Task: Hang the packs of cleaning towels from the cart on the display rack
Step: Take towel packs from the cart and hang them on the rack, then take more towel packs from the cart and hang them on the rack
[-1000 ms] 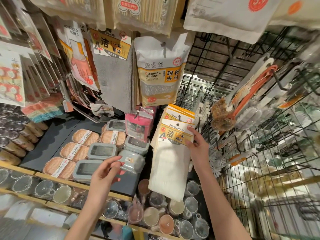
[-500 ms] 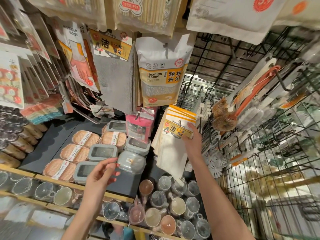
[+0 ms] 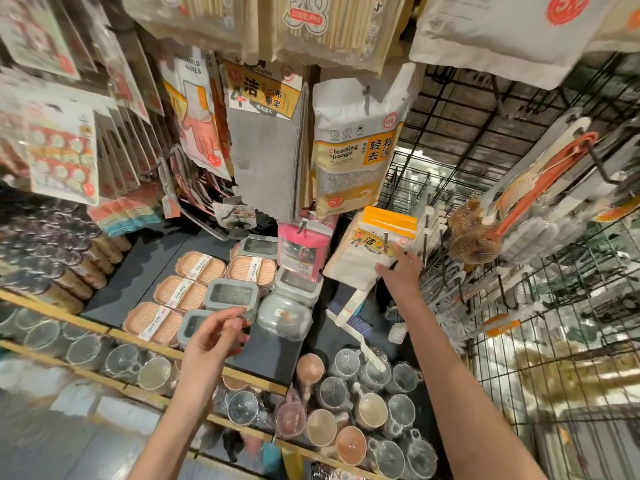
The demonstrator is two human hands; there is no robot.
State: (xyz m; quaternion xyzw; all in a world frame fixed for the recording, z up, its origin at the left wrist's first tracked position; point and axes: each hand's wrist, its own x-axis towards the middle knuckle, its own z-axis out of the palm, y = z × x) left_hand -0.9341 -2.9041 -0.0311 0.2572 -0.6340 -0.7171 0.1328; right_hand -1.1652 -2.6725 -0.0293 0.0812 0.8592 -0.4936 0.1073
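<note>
A white pack of cleaning towels (image 3: 356, 265) with a yellow header hangs tilted on a hook (image 3: 385, 237) of the display rack, in front of several like packs (image 3: 393, 220). My right hand (image 3: 398, 275) grips its lower right edge, just below the header. My left hand (image 3: 214, 337) hovers low over the shelf, fingers loosely curled and apart, holding nothing. A grey pack of cleaning towels (image 3: 266, 150) hangs higher up to the left. The cart is out of view.
A cleaning sponge pack (image 3: 353, 150) hangs right above the white packs. A black wire grid (image 3: 485, 143) with brushes (image 3: 474, 233) stands at the right. Soap boxes (image 3: 201, 268), grey containers (image 3: 232, 292) and wrapped mugs (image 3: 346, 410) fill the shelves below.
My right hand has pushed the white pack up and back along the hook against the packs behind it; its lower end swung up. My left hand barely moved.
</note>
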